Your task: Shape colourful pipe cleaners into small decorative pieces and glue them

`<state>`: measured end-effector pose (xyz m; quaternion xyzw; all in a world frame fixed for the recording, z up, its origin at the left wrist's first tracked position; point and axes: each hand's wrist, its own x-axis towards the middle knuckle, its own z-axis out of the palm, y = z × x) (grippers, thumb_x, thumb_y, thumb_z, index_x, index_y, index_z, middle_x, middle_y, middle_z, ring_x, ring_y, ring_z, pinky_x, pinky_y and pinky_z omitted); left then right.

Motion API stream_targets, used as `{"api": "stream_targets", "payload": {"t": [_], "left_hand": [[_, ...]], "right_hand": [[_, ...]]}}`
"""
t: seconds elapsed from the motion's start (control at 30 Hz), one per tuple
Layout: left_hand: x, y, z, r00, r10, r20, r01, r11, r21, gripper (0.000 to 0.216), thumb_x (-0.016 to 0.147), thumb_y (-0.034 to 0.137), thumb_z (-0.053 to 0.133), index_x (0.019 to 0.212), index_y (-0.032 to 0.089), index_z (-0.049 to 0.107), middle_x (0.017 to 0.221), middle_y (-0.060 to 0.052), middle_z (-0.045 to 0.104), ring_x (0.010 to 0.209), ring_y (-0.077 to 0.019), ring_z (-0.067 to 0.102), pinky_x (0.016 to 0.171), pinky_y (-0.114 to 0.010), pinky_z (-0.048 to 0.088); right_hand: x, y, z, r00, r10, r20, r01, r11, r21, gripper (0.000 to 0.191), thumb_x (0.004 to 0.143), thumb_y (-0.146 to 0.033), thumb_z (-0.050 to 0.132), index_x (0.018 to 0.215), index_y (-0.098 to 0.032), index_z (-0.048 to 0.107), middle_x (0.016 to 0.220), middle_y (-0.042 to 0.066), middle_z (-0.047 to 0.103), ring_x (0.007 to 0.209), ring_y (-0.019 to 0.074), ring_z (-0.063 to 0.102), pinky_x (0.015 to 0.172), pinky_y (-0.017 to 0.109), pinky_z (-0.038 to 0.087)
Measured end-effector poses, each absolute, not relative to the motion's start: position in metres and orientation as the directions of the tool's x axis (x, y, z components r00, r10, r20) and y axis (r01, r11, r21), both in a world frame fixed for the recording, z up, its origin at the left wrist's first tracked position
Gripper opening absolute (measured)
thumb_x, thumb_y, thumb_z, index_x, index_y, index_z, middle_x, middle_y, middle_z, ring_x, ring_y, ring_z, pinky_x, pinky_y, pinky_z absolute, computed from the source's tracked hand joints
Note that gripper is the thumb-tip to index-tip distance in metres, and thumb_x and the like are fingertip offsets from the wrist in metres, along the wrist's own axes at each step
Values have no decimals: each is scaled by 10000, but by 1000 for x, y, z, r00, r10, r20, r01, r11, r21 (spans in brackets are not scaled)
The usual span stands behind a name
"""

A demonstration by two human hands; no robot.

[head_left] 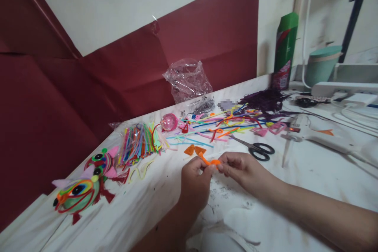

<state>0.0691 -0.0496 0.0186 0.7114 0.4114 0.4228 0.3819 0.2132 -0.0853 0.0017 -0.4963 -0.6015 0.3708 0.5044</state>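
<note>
My left hand [195, 177] and my right hand [239, 167] meet above the white table [295, 173], both pinching a short bent orange pipe cleaner [210, 161] between their fingertips. Two small orange triangular pieces [194, 150] lie on the table just beyond my hands. Black-handled scissors [258, 150] rest to the right of them, near my right hand.
Loose coloured pipe cleaners [218, 126] and a bag of coloured strips [138, 143] lie farther back. A pink ball [169, 122], two finished fish-like crafts [78, 193], a white glue gun [313, 134], purple yarn [264, 100], a crumpled plastic bag [187, 78], a green bottle [285, 51] and a teal container [321, 65] surround them.
</note>
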Motion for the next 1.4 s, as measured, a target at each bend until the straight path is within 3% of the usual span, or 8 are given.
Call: {"api": "stream_targets", "payload": {"t": [0.13, 0.33, 0.57, 0.87, 1.07, 1.17, 1.3, 1.4], "left_hand": [[66, -47, 30, 382, 896, 226, 353, -367, 861, 193, 629, 196, 576, 468, 149, 480, 519, 36, 428, 554, -103, 402, 566, -226, 330], [58, -36, 36, 589, 807, -25, 376, -247, 893, 112, 600, 221, 598, 556, 124, 564, 523, 30, 441, 547, -104, 394, 540, -231, 304], [54, -34, 35, 657, 754, 6, 418, -371, 829, 132, 598, 190, 619, 510, 127, 544, 533, 33, 434, 558, -100, 391, 542, -226, 293], [62, -39, 20, 481, 859, 176, 90, -249, 964, 112, 653, 215, 585, 595, 129, 543, 571, 23, 460, 572, -102, 403, 565, -227, 341], [66, -42, 20, 576, 811, 100, 242, -287, 927, 133, 639, 188, 586, 543, 134, 512, 550, 33, 430, 569, -97, 386, 567, -226, 323], [67, -44, 20, 664, 746, 52, 271, -305, 913, 100, 633, 162, 567, 552, 133, 516, 560, 34, 419, 572, -95, 370, 557, -225, 306], [66, -43, 20, 705, 708, -44, 273, -214, 938, 84, 630, 176, 565, 579, 131, 515, 550, 41, 383, 554, -87, 336, 529, -222, 275], [62, -39, 23, 724, 683, -102, 318, -199, 927, 157, 623, 226, 605, 559, 134, 496, 540, 40, 405, 547, -87, 340, 519, -224, 267]], "right_hand": [[219, -86, 5, -71, 974, 217, 322, 228, -919, 249, 766, -377, 519, 643, -163, 543, 577, -20, 473, 564, 115, 406, 518, 226, 321], [223, -86, 4, -203, 964, 171, 415, 243, -877, 187, 767, -249, 478, 609, -159, 523, 550, -36, 423, 510, 89, 339, 464, 208, 262], [223, -87, 3, -253, 954, 161, 433, 260, -863, 173, 746, -205, 470, 584, -159, 506, 533, -44, 406, 497, 81, 323, 460, 209, 254], [214, -83, 6, -63, 983, 171, 114, 177, -978, 286, 731, -442, 561, 714, -156, 568, 595, -8, 515, 556, 113, 447, 517, 234, 351], [218, -86, 14, -37, 961, 274, 100, 276, -956, 239, 781, -398, 514, 770, -167, 569, 735, 27, 587, 703, 156, 533, 653, 282, 421], [219, -87, 16, -102, 954, 283, 165, 297, -941, 207, 777, -362, 528, 844, -172, 579, 755, 31, 597, 695, 161, 540, 638, 286, 427], [218, -86, 12, -135, 931, 338, 231, 361, -903, 174, 750, -330, 572, 711, -168, 621, 813, 44, 579, 723, 159, 538, 677, 286, 421], [219, -84, 9, -130, 947, 292, 152, 310, -938, 237, 767, -386, 552, 680, -170, 598, 754, 34, 580, 710, 161, 540, 671, 293, 418]]}}
